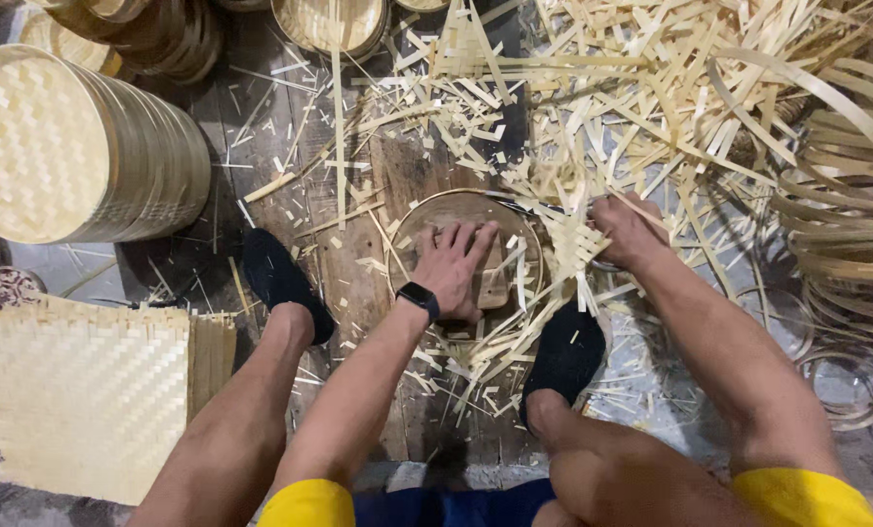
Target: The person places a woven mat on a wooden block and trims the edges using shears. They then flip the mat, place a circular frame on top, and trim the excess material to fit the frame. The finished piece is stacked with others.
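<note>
Left hand (453,265) pressed flat, fingers spread, on round wooden disc (461,210) on dark plank floor (358,283). Right hand (627,226) grips woven pale bamboo strips (563,249) at disc's right edge. Loose bamboo offcuts (592,98) heaped behind; stacked round bamboo lids (75,146) left; square woven bamboo mat (85,390) lower left.

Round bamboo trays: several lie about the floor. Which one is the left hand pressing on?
The round tray between the feet: the left hand presses a wooden block onto it. The others sit stacked at the upper left, untouched.
</note>
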